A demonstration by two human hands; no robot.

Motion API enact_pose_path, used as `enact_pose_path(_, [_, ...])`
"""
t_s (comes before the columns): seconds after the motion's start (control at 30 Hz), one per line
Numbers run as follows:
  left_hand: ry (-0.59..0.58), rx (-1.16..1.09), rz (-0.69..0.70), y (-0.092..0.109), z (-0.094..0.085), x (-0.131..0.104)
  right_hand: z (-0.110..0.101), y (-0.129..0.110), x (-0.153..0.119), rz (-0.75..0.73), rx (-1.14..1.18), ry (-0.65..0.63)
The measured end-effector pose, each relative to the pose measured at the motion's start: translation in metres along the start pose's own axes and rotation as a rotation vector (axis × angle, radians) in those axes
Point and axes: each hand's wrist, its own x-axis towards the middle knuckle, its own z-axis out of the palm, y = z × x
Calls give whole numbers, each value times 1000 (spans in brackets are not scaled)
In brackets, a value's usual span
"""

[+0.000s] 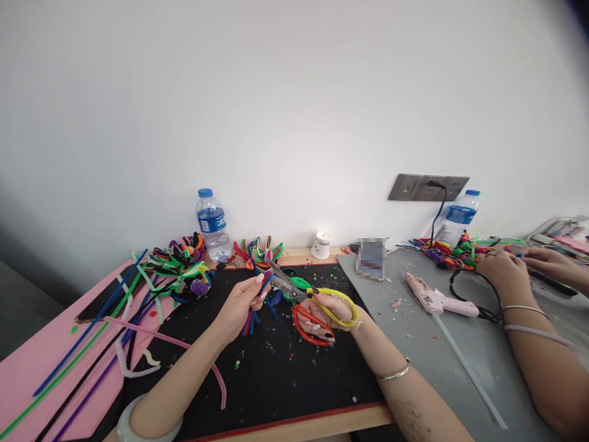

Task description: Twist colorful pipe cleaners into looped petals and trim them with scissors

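Observation:
Pinched in my left hand [243, 301] is a small bundle of blue, red and purple pipe cleaners [250, 322], its ends sticking out above and below the fingers. My right hand [329, 313] grips scissors [313, 298] with one yellow and one red handle. Their metal blades are apart and point up-left, beside the top of the bundle. Whether they touch it is hard to tell. Green pipe cleaners [300, 283] lie behind the blades on the black mat [276, 380]. Further back is a pile of short multicoloured pieces [260, 248].
Long pipe cleaners [92, 337] and a phone [103, 298] lie left. A water bottle [213, 227] and paper cup [321, 245] stand at the back. Right are a pink glue gun [435, 299], its black cord, another bottle [458, 218] and another person's hands [506, 270].

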Motion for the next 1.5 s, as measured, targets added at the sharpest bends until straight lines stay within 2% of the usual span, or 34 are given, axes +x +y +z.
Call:
enact_pose_path(0.3, [-4,137,96,-2,-5,1,3,5,6,-68,-17,-14])
enact_pose_path(0.57, [3,126,72,-1,-2,0,4,12,14,-91,-78,97])
enact_pose_path(0.8, [16,121,73,1,1,0,11,11,15,-19,-47,186])
enact_pose_path(1.0, [39,136,73,-3,-1,0,7,14,17,-144,7,180])
enact_pose_path(1.1, [46,77,53,-4,-1,1,2,13,15,-173,-12,243])
enact_pose_path(1.2, [75,-23,19,-2,1,1,-1,11,13,-221,-99,392])
enact_pose_path(1.27, [93,-77,4,0,1,1,-4,8,13,-248,-201,547])
enact_pose_path(1.4, [99,-155,-17,2,0,2,-14,6,14,-165,-506,972])
enact_pose_path(1.5, [95,-192,-54,1,0,2,-25,8,11,-11,-894,1324])
